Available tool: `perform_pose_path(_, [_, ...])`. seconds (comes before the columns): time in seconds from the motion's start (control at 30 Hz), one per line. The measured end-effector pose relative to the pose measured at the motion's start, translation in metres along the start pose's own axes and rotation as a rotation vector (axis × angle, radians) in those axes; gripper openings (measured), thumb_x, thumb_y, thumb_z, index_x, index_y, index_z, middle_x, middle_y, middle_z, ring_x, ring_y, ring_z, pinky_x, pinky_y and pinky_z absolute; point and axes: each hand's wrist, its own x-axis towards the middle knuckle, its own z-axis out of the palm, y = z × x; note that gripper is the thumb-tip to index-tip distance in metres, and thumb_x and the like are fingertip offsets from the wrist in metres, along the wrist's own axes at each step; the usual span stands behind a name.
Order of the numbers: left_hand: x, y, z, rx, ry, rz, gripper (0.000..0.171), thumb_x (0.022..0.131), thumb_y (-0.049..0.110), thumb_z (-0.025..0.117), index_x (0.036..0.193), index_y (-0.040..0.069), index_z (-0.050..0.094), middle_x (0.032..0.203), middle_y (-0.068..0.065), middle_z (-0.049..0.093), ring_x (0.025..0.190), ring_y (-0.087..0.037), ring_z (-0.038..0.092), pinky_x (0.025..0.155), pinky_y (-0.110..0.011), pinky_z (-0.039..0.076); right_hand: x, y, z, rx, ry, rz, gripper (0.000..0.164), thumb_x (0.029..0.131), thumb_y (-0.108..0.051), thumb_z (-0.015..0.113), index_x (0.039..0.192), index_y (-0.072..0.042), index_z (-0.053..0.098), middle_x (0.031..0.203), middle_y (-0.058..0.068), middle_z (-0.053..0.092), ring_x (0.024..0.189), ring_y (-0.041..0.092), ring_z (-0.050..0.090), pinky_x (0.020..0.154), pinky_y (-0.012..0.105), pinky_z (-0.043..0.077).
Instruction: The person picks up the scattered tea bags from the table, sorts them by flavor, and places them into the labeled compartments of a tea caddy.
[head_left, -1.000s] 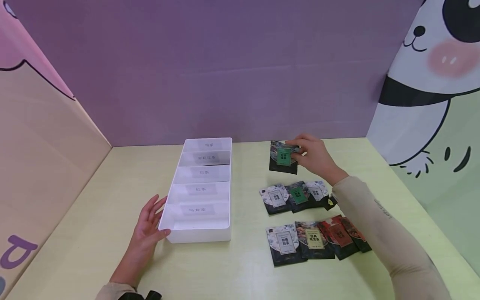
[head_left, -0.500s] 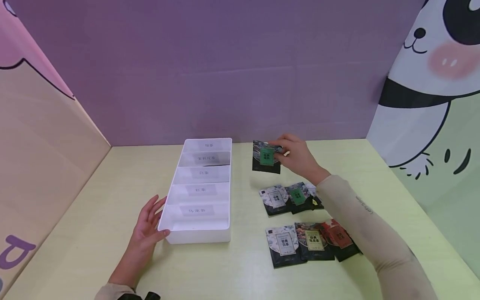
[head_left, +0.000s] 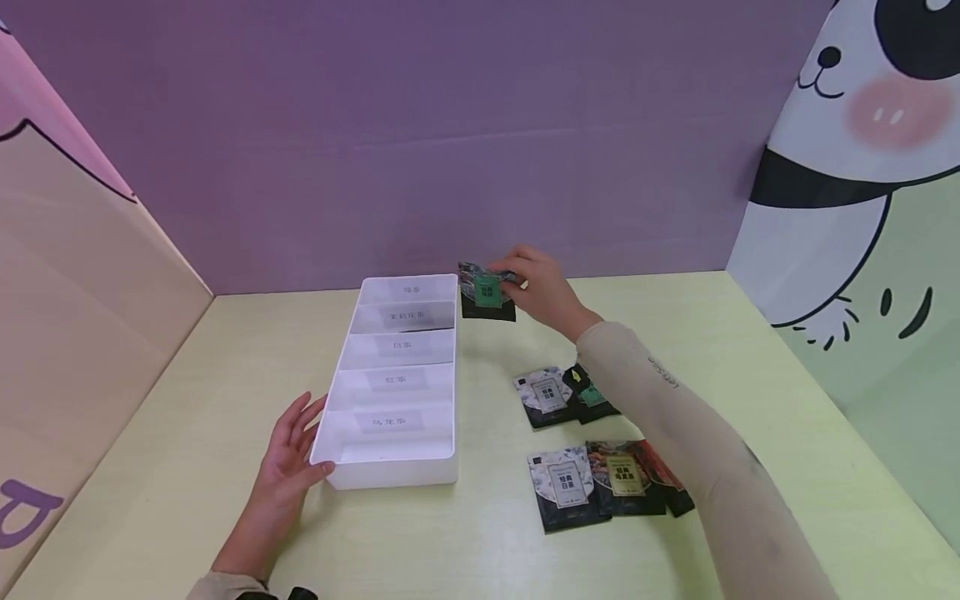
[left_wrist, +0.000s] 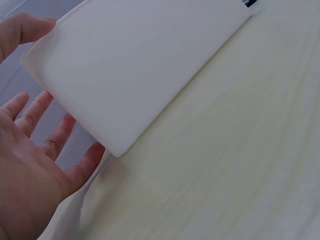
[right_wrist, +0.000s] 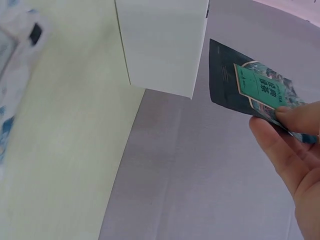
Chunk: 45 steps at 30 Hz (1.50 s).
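A long white box (head_left: 393, 477) with several labelled compartments stands on the table. At its near left corner rests my left hand (head_left: 277, 479), thumb at the front rim and spread fingertips against the left wall (left_wrist: 75, 112). Beyond the box's far right corner, my right hand (head_left: 546, 292) pinches a black tea sachet (head_left: 487, 312) with a green label between thumb and fingers. The right wrist view shows that sachet (right_wrist: 225, 75) raised, its lower edge pointing toward the box's outer wall (right_wrist: 162, 45).
On the right lie two rows of sachets. The back row has a white one (head_left: 547, 393) and a green-labelled one (head_left: 596, 398). White (head_left: 567, 487), yellow-labelled (head_left: 626, 475) and red (head_left: 663, 475) ones form the front row, partly hidden by my right sleeve (head_left: 697, 433).
My right hand has carried the green-labelled sachet leftward from above the back row to beside the box's far right corner. The left hand has stayed at the box.
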Motion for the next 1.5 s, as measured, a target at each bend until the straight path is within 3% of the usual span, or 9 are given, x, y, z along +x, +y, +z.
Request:
perform_pose_path(0.37, [0.001, -0.002, 0.0, -0.035, -0.04, 0.039, 0.091, 0.078, -0.031, 0.04, 0.153, 0.019, 0.031, 0.149, 0.006, 0.042, 0.125, -0.013, 0.042, 0.096, -0.018, 0.043, 0.027, 0.005, 0.024, 0.015, 0.045, 0.093, 0.026, 0.092, 0.004, 0.064, 0.117, 0.0, 0.07, 0.107, 0.014, 0.063, 0.088, 0.026, 0.064, 0.08, 0.031, 0.054])
perform_pose_path(0.57, [0.0, -0.003, -0.001, -0.031, -0.036, 0.032, 0.091, 0.078, -0.031, 0.041, 0.154, 0.018, 0.031, 0.149, 0.006, 0.042, 0.125, -0.013, 0.042, 0.097, -0.018, 0.043, 0.039, 0.002, 0.039, 0.023, 0.115, 0.111, 0.026, 0.094, 0.007, 0.057, 0.113, 0.001, 0.072, 0.103, 0.015, 0.064, 0.084, 0.026, 0.062, 0.077, 0.03, 0.053])
perform_pose_path(0.73, [-0.001, -0.003, -0.003, -0.043, -0.035, 0.034, 0.092, 0.077, -0.032, 0.04, 0.155, 0.017, 0.03, 0.149, 0.005, 0.042, 0.128, -0.012, 0.041, 0.099, -0.017, 0.04, 0.045, -0.001, 0.053, 0.102, 0.16, 0.194, 0.024, 0.094, 0.008, 0.057, 0.114, 0.003, 0.07, 0.106, 0.017, 0.063, 0.089, 0.027, 0.063, 0.079, 0.028, 0.053])
perform_pose_path(0.93, [-0.004, 0.0, -0.005, -0.028, -0.022, 0.017, 0.09, 0.08, -0.03, 0.04, 0.155, 0.017, 0.028, 0.148, 0.005, 0.041, 0.128, -0.01, 0.043, 0.098, -0.017, 0.042, 0.048, -0.002, 0.07, 0.241, 0.181, 0.281, 0.021, 0.095, 0.007, 0.058, 0.115, 0.007, 0.065, 0.11, 0.02, 0.057, 0.089, 0.032, 0.065, 0.072, 0.026, 0.056])
perform_pose_path(1.07, [-0.005, 0.0, -0.006, -0.023, -0.018, 0.004, 0.089, 0.081, -0.029, 0.04, 0.155, 0.017, 0.027, 0.149, 0.004, 0.04, 0.127, -0.011, 0.042, 0.097, -0.017, 0.043, 0.046, 0.0, 0.08, 0.17, 0.128, 0.23, 0.018, 0.096, 0.006, 0.058, 0.112, 0.006, 0.066, 0.111, 0.02, 0.06, 0.095, 0.03, 0.064, 0.079, 0.025, 0.054])
perform_pose_path(1.37, [-0.006, 0.001, -0.008, -0.033, -0.03, 0.011, 0.088, 0.081, -0.03, 0.04, 0.156, 0.016, 0.026, 0.15, 0.003, 0.04, 0.128, -0.012, 0.043, 0.096, -0.019, 0.045, 0.039, -0.004, 0.09, 0.02, -0.099, 0.13, 0.02, 0.098, 0.002, 0.057, 0.112, -0.001, 0.071, 0.108, 0.012, 0.068, 0.1, 0.024, 0.063, 0.086, 0.023, 0.05])
perform_pose_path(1.5, [-0.006, 0.003, -0.007, -0.023, -0.022, 0.005, 0.089, 0.081, -0.03, 0.04, 0.156, 0.016, 0.027, 0.149, 0.004, 0.04, 0.128, -0.011, 0.043, 0.097, -0.018, 0.044, 0.037, -0.006, 0.092, -0.145, -0.158, 0.061, 0.021, 0.097, -0.001, 0.06, 0.114, -0.003, 0.073, 0.107, 0.009, 0.071, 0.101, 0.024, 0.065, 0.091, 0.026, 0.049])
